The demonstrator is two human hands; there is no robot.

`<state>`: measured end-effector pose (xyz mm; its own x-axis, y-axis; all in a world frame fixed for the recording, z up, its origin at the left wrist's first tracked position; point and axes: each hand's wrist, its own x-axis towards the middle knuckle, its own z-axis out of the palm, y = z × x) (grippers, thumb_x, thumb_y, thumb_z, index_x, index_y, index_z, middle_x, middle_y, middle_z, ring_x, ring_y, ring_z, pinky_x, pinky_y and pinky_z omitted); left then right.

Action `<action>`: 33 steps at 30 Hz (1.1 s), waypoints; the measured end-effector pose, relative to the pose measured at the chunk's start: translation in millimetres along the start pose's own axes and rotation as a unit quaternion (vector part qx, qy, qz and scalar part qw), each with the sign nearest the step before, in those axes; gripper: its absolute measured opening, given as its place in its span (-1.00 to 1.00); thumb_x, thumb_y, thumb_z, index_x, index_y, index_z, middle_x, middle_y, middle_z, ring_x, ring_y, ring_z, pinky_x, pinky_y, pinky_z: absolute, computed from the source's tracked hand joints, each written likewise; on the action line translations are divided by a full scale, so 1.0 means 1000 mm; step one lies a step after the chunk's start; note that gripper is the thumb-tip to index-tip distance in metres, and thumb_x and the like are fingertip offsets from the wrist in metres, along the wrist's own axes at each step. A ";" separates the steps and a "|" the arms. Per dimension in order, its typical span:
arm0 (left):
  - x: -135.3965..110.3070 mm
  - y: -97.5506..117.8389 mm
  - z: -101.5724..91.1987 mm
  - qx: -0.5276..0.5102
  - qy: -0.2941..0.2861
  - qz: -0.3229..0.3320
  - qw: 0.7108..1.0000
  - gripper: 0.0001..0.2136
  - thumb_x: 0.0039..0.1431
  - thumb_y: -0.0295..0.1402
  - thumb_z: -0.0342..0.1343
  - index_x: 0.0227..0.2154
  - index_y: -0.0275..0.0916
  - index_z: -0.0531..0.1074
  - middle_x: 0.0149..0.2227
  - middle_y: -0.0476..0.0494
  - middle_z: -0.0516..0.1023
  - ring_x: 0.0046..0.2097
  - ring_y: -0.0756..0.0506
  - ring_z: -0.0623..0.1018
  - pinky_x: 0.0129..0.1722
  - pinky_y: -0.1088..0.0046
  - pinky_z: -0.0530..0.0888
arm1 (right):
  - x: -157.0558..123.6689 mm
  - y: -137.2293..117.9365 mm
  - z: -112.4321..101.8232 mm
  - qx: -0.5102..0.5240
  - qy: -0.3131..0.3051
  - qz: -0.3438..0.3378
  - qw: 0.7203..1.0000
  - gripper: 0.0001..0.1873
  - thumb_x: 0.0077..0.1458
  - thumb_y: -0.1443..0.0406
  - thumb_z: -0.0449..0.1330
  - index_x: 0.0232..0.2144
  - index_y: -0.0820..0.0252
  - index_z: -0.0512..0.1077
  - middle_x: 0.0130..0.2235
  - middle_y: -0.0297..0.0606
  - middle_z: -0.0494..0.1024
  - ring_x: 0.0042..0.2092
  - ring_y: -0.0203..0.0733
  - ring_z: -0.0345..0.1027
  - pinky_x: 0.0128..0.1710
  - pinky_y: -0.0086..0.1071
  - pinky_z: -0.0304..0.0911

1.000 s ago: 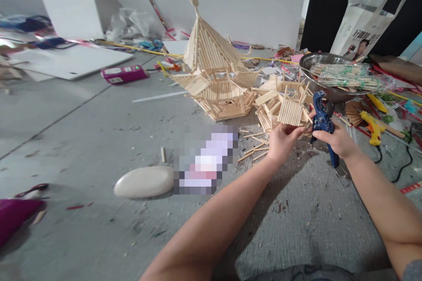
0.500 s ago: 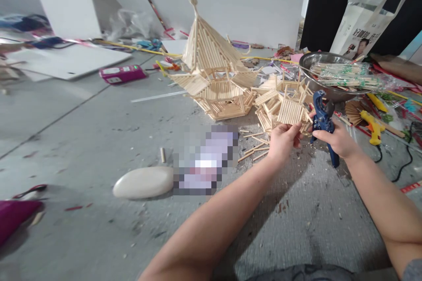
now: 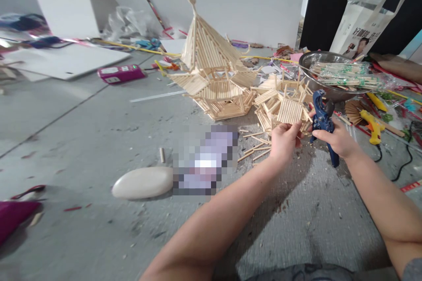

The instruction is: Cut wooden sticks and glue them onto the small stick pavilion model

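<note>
Left hand (image 3: 283, 140) gripping stick panel (image 3: 290, 111), right hand (image 3: 336, 139) gripping blue cutter (image 3: 322, 118) beside it

White tote bag (image 3: 365, 22) bears Chinese print; too small to read.

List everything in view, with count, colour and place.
stick panel: one, pale wood, held in left hand
cutter: one, blue, gripped in right hand
stick pagoda: one, pale wood, floor centre
panel pile: several, pale wood, beside pagoda
loose sticks: several, pale, floor left of left hand
steel bowl: one, silver, right rear, holds wrapped sticks
glue gun: one, yellow, floor far right
tote bag: one, white, right rear
box: one, pink, floor left rear
oval object: one, cream, floor near left
left hand: one, fingers on panel
right hand: one, around cutter
</note>
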<state>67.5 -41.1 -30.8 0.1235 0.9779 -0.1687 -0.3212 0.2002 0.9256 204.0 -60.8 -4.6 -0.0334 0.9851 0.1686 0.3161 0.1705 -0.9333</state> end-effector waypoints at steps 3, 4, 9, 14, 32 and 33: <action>0.001 -0.001 0.000 0.000 0.003 0.001 1.000 -0.74 -0.05 -0.21 0.10 -0.65 -0.28 0.25 -0.72 0.05 0.33 -0.76 0.13 0.24 -0.76 0.58 0.12 | 0.000 0.000 0.000 -0.003 -0.001 0.005 1.000 -0.66 -0.19 0.29 0.19 -0.25 0.11 0.33 -0.38 -0.36 0.43 -0.31 -0.22 0.31 -0.20 -0.26 0.21; 0.001 -0.001 0.001 0.001 0.005 0.001 1.000 -0.73 -0.05 -0.21 0.10 -0.66 -0.28 0.25 -0.73 0.05 0.33 -0.76 0.13 0.24 -0.76 0.58 0.12 | 0.000 -0.001 0.000 -0.006 -0.001 0.007 1.000 -0.65 -0.19 0.29 0.19 -0.24 0.12 0.33 -0.37 -0.36 0.43 -0.31 -0.22 0.31 -0.20 -0.26 0.21; 0.001 0.002 0.003 0.006 0.018 -0.005 1.000 -0.73 -0.06 -0.23 0.09 -0.69 -0.28 0.25 -0.74 0.05 0.32 -0.77 0.12 0.24 -0.77 0.58 0.13 | 0.001 -0.003 0.001 -0.001 0.000 0.012 1.000 -0.64 -0.20 0.29 0.19 -0.24 0.13 0.33 -0.38 -0.36 0.43 -0.32 -0.23 0.31 -0.18 -0.25 0.21; -0.001 0.005 0.005 0.012 0.023 -0.011 1.000 -0.73 -0.04 -0.25 0.07 -0.70 -0.29 0.26 -0.74 0.05 0.32 -0.78 0.13 0.22 -0.78 0.58 0.11 | 0.000 -0.004 0.001 -0.003 0.001 0.002 1.000 -0.66 -0.19 0.30 0.19 -0.25 0.12 0.33 -0.38 -0.36 0.43 -0.31 -0.22 0.31 -0.19 -0.25 0.20; -0.002 0.004 -0.003 0.028 -0.038 0.002 0.999 -0.84 -0.14 -0.32 0.14 -0.55 -0.33 0.34 -0.64 0.05 0.34 -0.73 0.16 0.24 -0.76 0.61 0.17 | 0.000 0.002 -0.001 -0.016 -0.003 -0.012 1.000 -0.68 -0.16 0.28 0.19 -0.25 0.10 0.34 -0.37 -0.37 0.42 -0.26 -0.19 0.30 -0.17 -0.24 0.18; -0.002 0.004 -0.003 0.027 -0.041 0.001 0.999 -0.84 -0.14 -0.32 0.15 -0.55 -0.33 0.34 -0.64 0.05 0.34 -0.73 0.16 0.24 -0.76 0.61 0.18 | 0.000 0.002 -0.001 -0.016 -0.002 -0.010 1.000 -0.68 -0.17 0.28 0.19 -0.25 0.10 0.34 -0.38 -0.37 0.42 -0.26 -0.19 0.30 -0.18 -0.24 0.19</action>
<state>63.2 -41.7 -28.4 0.2005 0.9697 -0.1396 -0.2703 0.1917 0.9435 205.3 -60.8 -5.9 -0.0436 0.9816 0.1860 0.3448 0.1896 -0.9193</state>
